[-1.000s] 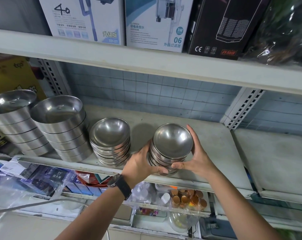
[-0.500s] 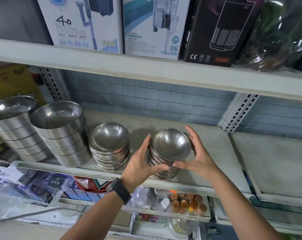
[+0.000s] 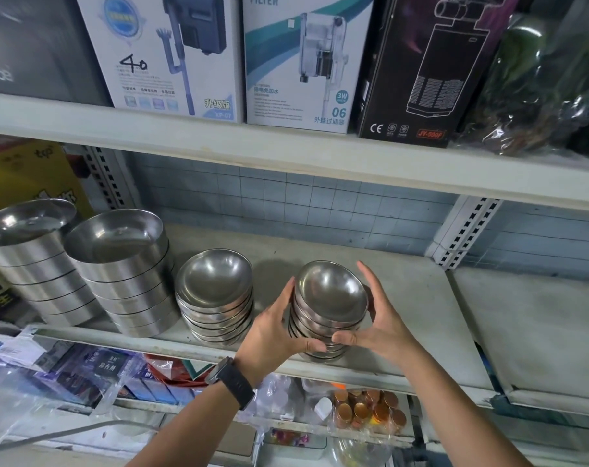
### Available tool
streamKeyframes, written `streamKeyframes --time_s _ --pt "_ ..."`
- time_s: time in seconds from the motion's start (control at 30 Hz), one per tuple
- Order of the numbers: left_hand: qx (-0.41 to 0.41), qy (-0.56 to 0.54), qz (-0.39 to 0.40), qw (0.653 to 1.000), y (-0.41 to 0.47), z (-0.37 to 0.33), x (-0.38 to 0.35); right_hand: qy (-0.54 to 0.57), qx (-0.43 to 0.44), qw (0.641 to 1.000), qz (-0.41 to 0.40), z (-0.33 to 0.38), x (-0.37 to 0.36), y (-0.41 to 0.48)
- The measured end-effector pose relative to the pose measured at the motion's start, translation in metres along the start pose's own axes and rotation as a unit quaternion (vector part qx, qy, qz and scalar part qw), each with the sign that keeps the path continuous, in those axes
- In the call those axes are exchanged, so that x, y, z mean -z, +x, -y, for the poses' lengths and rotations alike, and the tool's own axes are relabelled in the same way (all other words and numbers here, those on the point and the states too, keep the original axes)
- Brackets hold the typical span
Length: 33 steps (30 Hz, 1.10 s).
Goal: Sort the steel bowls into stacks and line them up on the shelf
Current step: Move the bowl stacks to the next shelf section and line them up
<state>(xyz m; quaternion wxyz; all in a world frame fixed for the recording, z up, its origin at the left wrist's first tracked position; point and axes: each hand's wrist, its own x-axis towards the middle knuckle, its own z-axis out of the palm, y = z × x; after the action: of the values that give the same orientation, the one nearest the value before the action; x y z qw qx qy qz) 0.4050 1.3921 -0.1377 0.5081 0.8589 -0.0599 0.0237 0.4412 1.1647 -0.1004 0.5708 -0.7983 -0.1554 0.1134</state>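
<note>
On the grey metal shelf (image 3: pixel 421 298), near its front edge, stands a stack of small bowls (image 3: pixel 330 298), cupped between the left hand (image 3: pixel 272 328) and the right hand (image 3: pixel 380 321). Each grip curves round the stack's sides, thumbs almost meeting in front. To its left stand a shallow-bowl stack (image 3: pixel 215 298), a straight-sided stack (image 3: pixel 124 274) and a far-left stack (image 3: pixel 33 264). A pale blue tiled wall (image 3: pixel 320 203) lies behind, and filter boxes (image 3: pixel 299 62) stand on the upper shelf (image 3: pixel 218 143).

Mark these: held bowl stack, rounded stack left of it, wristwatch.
held bowl stack (image 3: pixel 331 296): head view, inside of the top bowl.
rounded stack (image 3: pixel 215 281): head view, inside of its top bowl.
wristwatch (image 3: pixel 237 385): head view, black strap.
</note>
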Motion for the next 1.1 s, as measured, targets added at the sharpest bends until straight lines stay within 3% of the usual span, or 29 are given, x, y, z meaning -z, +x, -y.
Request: streamKeyframes --time_s 0.27,1.1 --pt "-0.009 -0.008 -0.019 1.0 0.001 0.001 0.002 -0.024 0.0 1.0 -0.006 0.003 0.002 0.001" --pt "-0.017 -0.049 0.022 0.998 0.001 0.0 0.004 0.004 -0.03 0.999 0.013 -0.013 0.0 -0.006"
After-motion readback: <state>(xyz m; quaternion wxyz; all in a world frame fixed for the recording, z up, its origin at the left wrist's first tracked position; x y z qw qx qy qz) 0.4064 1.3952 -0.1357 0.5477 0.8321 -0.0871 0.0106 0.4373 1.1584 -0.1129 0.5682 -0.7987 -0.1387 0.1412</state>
